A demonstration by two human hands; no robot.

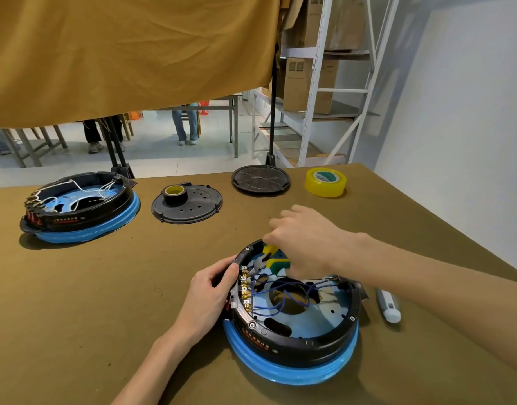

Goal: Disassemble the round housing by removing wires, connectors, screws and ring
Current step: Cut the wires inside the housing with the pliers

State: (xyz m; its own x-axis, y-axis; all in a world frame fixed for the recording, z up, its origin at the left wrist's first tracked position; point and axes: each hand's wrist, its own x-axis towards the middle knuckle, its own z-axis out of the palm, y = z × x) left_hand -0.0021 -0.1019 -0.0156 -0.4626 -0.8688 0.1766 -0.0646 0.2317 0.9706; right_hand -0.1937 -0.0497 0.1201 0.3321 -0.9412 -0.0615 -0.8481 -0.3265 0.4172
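Now housing (298, 340) lies between both hands.

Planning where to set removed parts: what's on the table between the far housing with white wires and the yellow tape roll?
In the head view, between the far housing and yellow tape roll lie two black round covers; a smaller tape roll sits on the nearer one.

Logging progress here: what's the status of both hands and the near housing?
Left hand gripping the round black housing on its blue ring. Right hand working yellow-green-handled pliers at the brass connectors. Blue wires still attached.
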